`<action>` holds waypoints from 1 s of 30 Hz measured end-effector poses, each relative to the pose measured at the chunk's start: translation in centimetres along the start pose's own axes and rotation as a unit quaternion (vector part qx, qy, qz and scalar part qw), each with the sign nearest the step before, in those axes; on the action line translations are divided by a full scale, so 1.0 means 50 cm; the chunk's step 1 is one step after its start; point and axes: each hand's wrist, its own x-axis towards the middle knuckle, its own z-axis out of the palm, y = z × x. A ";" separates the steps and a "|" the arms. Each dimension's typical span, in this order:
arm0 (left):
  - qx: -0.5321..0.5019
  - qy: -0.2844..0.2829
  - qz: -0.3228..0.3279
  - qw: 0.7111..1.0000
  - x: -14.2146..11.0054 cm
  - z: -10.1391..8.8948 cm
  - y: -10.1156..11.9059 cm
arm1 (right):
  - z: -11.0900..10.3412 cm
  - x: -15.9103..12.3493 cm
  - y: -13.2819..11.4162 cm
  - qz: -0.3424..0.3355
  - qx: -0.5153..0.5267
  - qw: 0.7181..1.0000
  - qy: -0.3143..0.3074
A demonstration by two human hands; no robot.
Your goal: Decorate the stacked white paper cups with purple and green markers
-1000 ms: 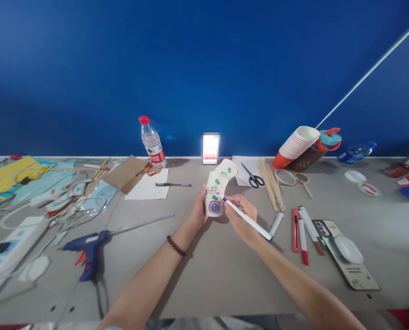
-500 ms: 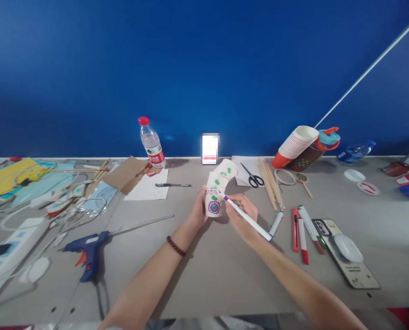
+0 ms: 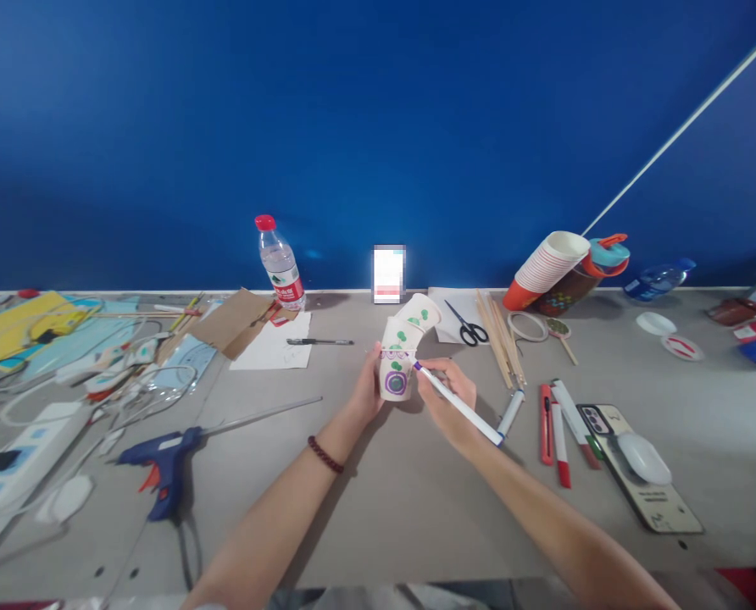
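Note:
Several white paper cups are joined in a bent stack, marked with green blobs, a purple ring and a purple scalloped line. My left hand is closed around the left side of the lower cup. In my right hand is a white marker with a purple tip end, gripped like a pen. Its tip is at the right side of the cups, near the purple line; whether it touches cannot be made out. Behind the cups stands a bright phone-like screen, blurred out.
To the left lie a blue glue gun, a power strip, a black pen and a water bottle. Rightward are scissors, wooden sticks, stacked paper cups, a red cutter and a phone.

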 end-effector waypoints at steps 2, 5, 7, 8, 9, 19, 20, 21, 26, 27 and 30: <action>-0.002 0.005 0.002 1.000 0.001 -0.002 -0.001 | 0.000 -0.001 0.002 0.002 0.001 1.000 -0.002; -0.003 0.008 0.004 1.000 0.001 -0.002 0.000 | 0.000 -0.001 0.004 0.003 0.006 1.000 -0.010; -0.004 0.012 0.001 1.000 -0.001 0.001 0.002 | 0.000 -0.001 0.004 0.001 0.009 1.000 -0.013; -0.004 0.016 -0.001 1.000 -0.002 0.003 0.003 | 0.000 -0.001 0.003 -0.001 0.009 1.000 -0.014; -0.004 0.021 -0.002 1.000 -0.003 0.005 0.005 | 0.000 -0.001 0.002 -0.003 0.008 1.000 -0.014; -0.009 0.023 -0.004 1.000 -0.004 0.007 0.004 | -0.002 -0.006 0.000 -0.008 0.003 1.000 -0.028; -0.007 0.021 -0.002 1.000 -0.003 0.006 0.003 | -0.002 -0.006 0.001 -0.010 0.000 1.000 -0.027; -0.007 0.018 0.001 1.000 -0.003 0.005 0.003 | -0.002 -0.006 0.003 -0.010 -0.002 1.000 -0.025; -0.001 0.010 -0.004 1.000 -0.004 0.006 0.002 | -0.002 -0.006 0.006 -0.009 0.001 1.000 -0.020; 0.002 0.008 -0.006 1.000 -0.004 0.006 0.002 | -0.001 -0.006 0.005 -0.010 0.002 1.000 -0.020; 0.003 0.007 -0.008 1.000 -0.004 0.004 0.002 | 0.000 -0.005 0.003 -0.012 0.000 1.000 -0.018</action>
